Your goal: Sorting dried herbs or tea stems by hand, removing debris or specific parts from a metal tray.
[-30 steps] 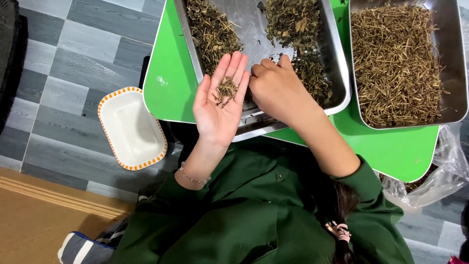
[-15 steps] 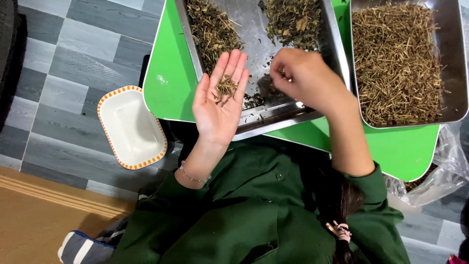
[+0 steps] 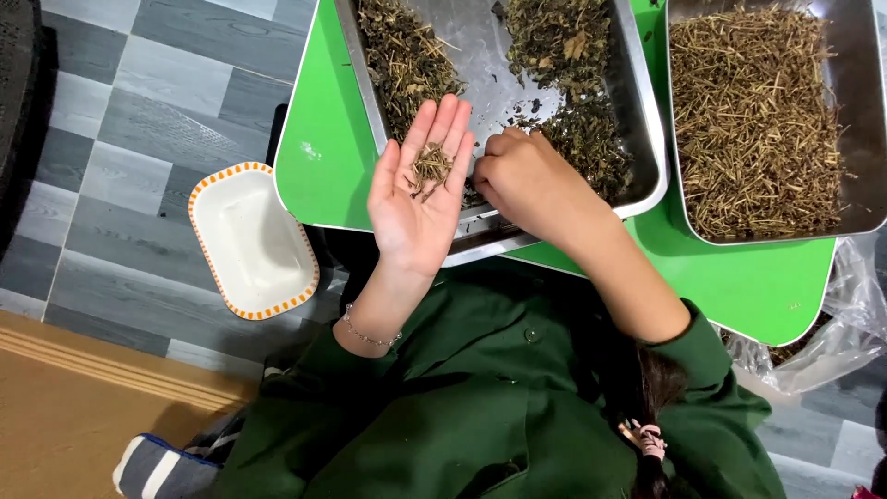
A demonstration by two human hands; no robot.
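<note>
Resting in open left hand (image 3: 418,199), dried stems (image 3: 429,170), right hand (image 3: 525,180) beside

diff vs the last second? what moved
The right hand lifted from the tray to beside the left hand's fingertips, then dropped back onto the dried herbs, fingers curled. The left hand stayed open, palm up, with its small pile of stems. Trays and the white dish unmoved.

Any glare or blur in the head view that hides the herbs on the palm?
Head view: sharp and evenly lit; herbs on the open left hand read clearly. Mild sheen on the tray floor, hiding nothing. Right hand casts only a soft shadow.
</note>
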